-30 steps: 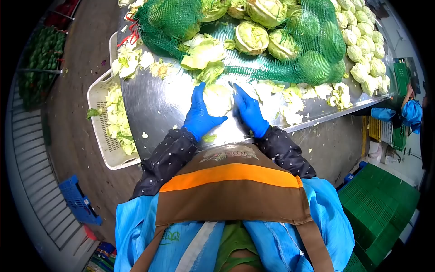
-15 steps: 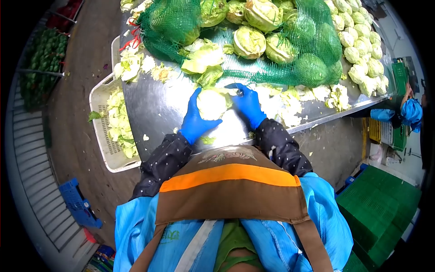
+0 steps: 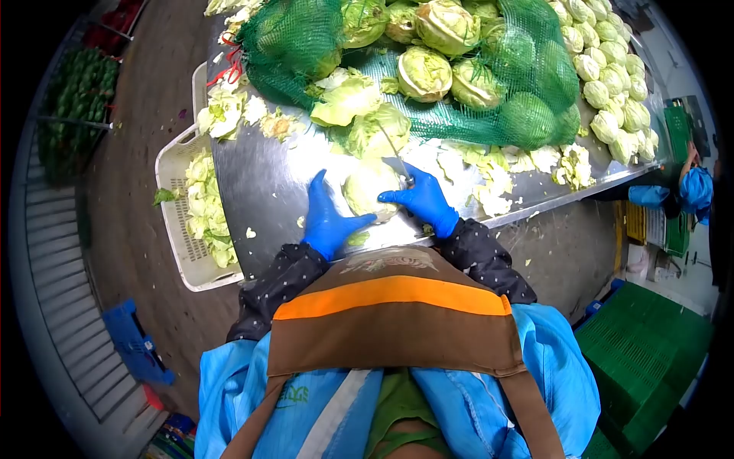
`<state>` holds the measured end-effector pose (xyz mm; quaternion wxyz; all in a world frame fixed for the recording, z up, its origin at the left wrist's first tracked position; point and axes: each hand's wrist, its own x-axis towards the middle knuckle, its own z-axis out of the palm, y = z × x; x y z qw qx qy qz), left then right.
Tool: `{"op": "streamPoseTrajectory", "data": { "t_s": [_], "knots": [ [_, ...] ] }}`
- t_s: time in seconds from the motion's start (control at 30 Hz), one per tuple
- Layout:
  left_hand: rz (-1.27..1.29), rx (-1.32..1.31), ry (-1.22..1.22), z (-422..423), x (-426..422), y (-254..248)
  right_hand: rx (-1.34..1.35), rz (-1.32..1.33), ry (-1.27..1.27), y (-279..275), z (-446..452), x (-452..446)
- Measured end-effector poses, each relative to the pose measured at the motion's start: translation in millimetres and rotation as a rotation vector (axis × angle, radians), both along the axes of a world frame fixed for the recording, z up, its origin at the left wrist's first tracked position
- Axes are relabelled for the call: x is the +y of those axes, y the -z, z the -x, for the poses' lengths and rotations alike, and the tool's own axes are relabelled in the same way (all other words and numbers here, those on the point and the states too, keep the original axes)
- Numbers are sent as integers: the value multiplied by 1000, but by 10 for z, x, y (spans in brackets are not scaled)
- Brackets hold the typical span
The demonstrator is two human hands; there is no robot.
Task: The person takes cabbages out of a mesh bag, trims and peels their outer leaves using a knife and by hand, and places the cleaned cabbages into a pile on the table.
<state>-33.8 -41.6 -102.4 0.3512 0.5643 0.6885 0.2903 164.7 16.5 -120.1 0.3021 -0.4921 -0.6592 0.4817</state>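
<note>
A pale green cabbage [image 3: 368, 189] sits on the metal table [image 3: 267, 183] between my gloved hands. Just left of it is my left hand [image 3: 330, 220], fingers spread, its thumb pointing at the cabbage's lower edge. My right hand [image 3: 423, 200] is closed round a knife, with its thumb reaching onto the right side of the cabbage. The thin blade [image 3: 394, 150] points up and away from me, over a loose outer leaf [image 3: 376, 130] behind the cabbage. Most of the handle is hidden in the glove.
Green net [image 3: 459, 126] and untrimmed cabbages [image 3: 425, 74] lie at the table's back. Trimmed cabbages [image 3: 612, 76] are piled right; leaf scraps [image 3: 493, 180] lie nearer. A white crate [image 3: 180, 245] of leaves stands left. At far right is another person [image 3: 694, 191].
A leaf now lies loose behind the cabbage. My left hand has opened away from the cabbage and dropped lower, while my right thumb has come onto its side.
</note>
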Motion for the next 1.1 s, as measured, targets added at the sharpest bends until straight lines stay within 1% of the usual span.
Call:
{"op": "streamPoseTrajectory", "data": {
  "t_s": [0.07, 0.1, 0.13, 0.17, 0.23, 0.3, 0.33, 0.43, 0.47, 0.57, 0.6, 0.7, 0.73, 0.83, 0.87, 0.97, 1.0, 1.1],
  "knots": [
    [-69, 172, 383, 20, 243, -268, 83, 199, -35, -186, 52, 67],
    [-106, 258, 567, 23, 350, -303, 165, 318, 9, -154, 77, 115],
    [-106, 230, 648, 19, 372, 35, 248, 433, 48, -91, 107, 185],
    [-50, 181, 587, -67, 454, 5, 332, 545, 88, -53, 128, 236],
    [16, 73, 480, -99, 488, -61, 346, 336, 123, -33, 100, 220],
    [53, -91, 410, -83, 392, 57, 327, 138, 161, -120, 56, 69],
    [75, -173, 376, -69, 362, 110, 239, 151, 147, -260, -46, -14],
    [291, -612, 220, -62, 379, 141, -12, -192, 151, -108, -251, -233],
    [335, -671, 245, -48, 402, 76, -50, -128, 111, -182, -276, -275],
    [186, -590, 273, -105, 387, 165, -149, -71, 59, -197, -208, -268],
    [-28, -161, 347, -165, 315, 140, -103, -3, 76, -145, -197, -228],
    [164, -135, 271, -238, 375, 87, -51, 47, 66, -141, -192, -149],
    [194, -117, 287, -238, 400, 74, -92, -79, 47, -82, -210, -154],
    [178, -67, 304, -247, 424, 92, -313, 19, -107, -401, -298, -156],
    [187, -118, 281, -258, 422, 119, -364, -26, -134, -385, -319, -165],
    [237, -51, 285, -261, 416, 78, -424, -27, -104, -265, -251, -162],
    [221, -79, 231, -290, 397, 64, -393, 37, -26, -257, -180, -148],
    [130, -110, 229, -296, 395, 99, -213, 25, 155, 83, -156, -118]
  ]
}}
